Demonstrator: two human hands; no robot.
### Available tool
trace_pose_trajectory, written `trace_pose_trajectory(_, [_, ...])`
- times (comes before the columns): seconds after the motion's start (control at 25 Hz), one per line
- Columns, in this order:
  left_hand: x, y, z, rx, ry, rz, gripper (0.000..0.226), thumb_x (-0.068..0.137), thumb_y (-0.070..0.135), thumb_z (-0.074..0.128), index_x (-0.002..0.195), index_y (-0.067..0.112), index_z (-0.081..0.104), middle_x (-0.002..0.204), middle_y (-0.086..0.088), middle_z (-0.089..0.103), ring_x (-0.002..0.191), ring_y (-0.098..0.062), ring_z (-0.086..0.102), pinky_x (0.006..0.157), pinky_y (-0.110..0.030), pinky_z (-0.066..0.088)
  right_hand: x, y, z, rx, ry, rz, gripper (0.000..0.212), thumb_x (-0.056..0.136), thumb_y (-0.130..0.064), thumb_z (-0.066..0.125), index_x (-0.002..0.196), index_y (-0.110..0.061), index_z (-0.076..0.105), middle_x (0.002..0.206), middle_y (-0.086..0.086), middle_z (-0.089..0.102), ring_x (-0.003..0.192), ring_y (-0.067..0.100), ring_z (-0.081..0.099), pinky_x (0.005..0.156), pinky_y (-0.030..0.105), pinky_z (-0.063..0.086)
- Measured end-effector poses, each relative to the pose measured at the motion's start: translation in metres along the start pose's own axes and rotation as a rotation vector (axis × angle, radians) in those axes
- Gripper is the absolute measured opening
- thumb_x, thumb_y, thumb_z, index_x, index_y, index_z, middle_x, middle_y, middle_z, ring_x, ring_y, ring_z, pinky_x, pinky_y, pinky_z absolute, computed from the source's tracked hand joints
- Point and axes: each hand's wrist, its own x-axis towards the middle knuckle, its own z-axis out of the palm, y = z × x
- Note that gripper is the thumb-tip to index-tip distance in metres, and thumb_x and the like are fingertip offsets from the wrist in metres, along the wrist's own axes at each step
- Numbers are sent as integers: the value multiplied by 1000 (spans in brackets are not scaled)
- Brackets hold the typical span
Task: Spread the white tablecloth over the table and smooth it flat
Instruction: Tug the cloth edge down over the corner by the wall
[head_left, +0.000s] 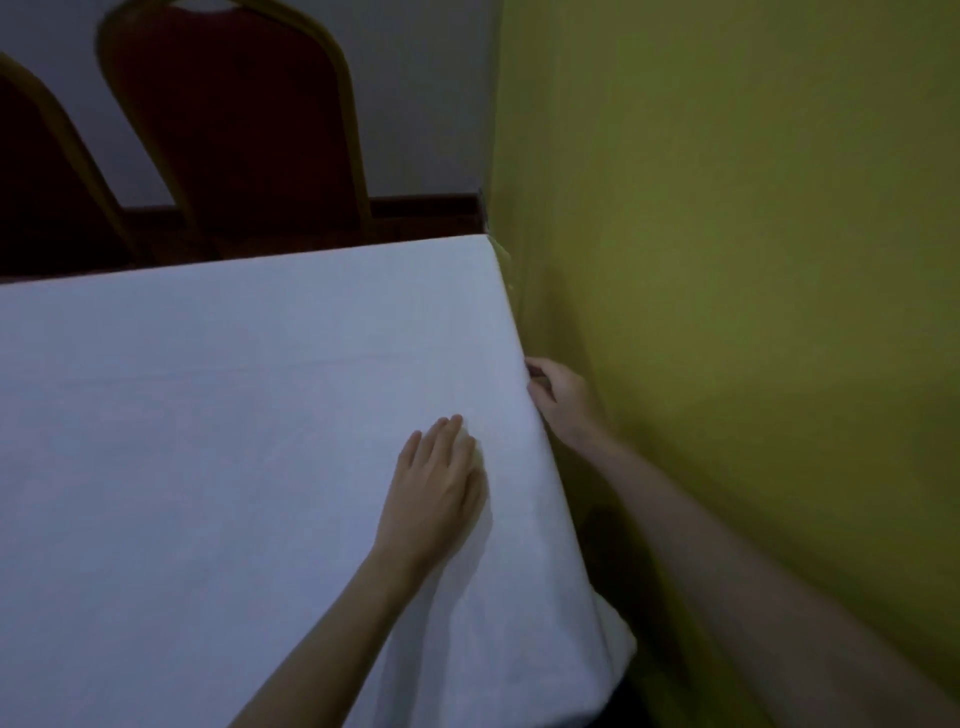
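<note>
White tablecloth (208, 415) covers the tabletop — left hand (436, 483) lies flat on it nr the right edge w/ fingers (441, 434) straight, while right hand (558, 400) grips the hanging edge, fingers curled, beside a yellow wall (753, 260).

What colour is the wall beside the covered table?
The plain painted wall is yellow-green; the head view shows it.

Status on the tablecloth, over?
Left hand flat on tablecloth. Right hand grips its edge beside yellow wall. Cloth lies mostly smooth; wall close.
</note>
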Motion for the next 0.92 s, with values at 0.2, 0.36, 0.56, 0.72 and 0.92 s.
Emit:
trace_pose_trajectory(0.2, [-130,33,17,51,-88,108,43,93,32,37,125,10,54,143,-17,46,130,-32,46,108,-51,35,-130,13,16,116,18,114,42,96,-12,48,138,-11,45,132,5,55,117,18,53,101,33,42])
trace_pose_trajectory(0.36, [-178,37,26,127,-178,156,66,90,51,40,141,9,42,151,-21,34,138,-36,35,108,-55,20,-215,29,15,258,-14,222,35,99,-14,45,133,-15,49,117,-5,60,104,12,57,84,25,43])
trace_pose_trajectory(0.56, [-187,42,34,190,-205,176,84,89,67,34,148,7,30,155,-22,22,143,-39,22,109,-62,18,-282,73,0,-43,-344,128,45,82,-19,48,125,-9,56,129,-4,51,128,10,41,106,34,30])
trace_pose_trajectory(0.72, [-191,47,42,254,-202,180,77,93,57,30,148,3,27,154,-26,21,142,-42,21,109,-65,21,-302,90,17,-332,-168,7,17,82,-19,55,95,-11,62,101,0,63,106,19,59,96,35,29])
trace_pose_trajectory(0.92, [-189,44,35,298,-169,308,71,93,49,31,146,2,31,154,-22,24,141,-36,30,107,-61,31,-300,100,-1,-665,-26,-210,15,74,-18,62,67,-19,49,60,0,52,57,21,53,62,32,39])
